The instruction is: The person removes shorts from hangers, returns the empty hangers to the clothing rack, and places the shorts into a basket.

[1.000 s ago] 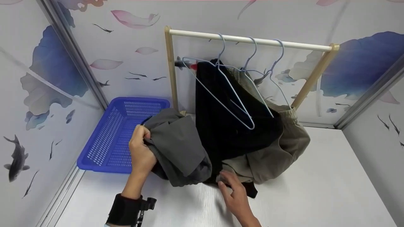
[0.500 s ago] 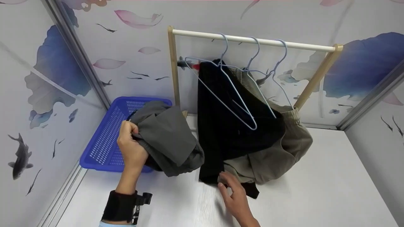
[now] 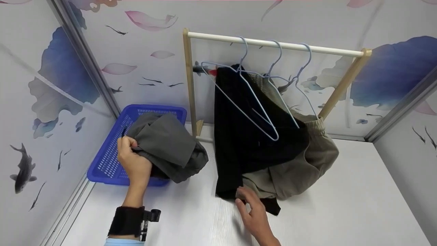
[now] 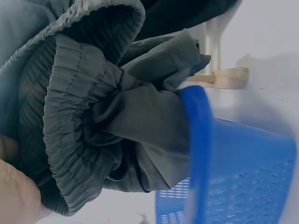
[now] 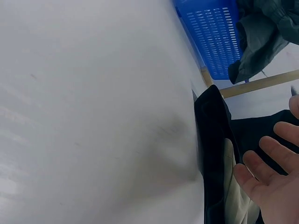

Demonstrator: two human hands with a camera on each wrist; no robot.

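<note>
While gripping grey shorts (image 3: 167,147) over basket rim (image 3: 102,177), left hand (image 3: 133,164); right hand (image 3: 254,213) relaxed beside black garment (image 3: 239,136).

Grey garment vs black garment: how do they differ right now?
The grey garment is bunched in the left hand over the blue basket; the black garment hangs on a hanger from the rail. The grey one is off the rail and held clear of the table; the black one's hem reaches the table by the right hand. Both are dark, soft clothing.
</note>
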